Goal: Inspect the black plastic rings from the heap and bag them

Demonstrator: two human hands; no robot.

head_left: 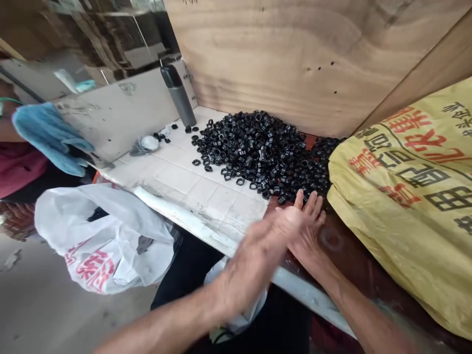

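A heap of small black plastic rings [254, 142] lies on the worktop against the wooden board. At its near right edge is my right hand [308, 231], fingers stretched out and touching the nearest rings or lying right beside them. My left hand [273, 228] crosses in front of the right one and overlaps it. Motion smears it, and its fingers cannot be made out. Nothing shows in my right hand.
A yellow printed sack [405, 196] stands to the right. Behind the heap rises a wooden board [295, 59]. A grey bottle [179, 96] stands at the back left corner. White plastic bag [106, 236] and blue cloth [51, 135] hang at the left edge.
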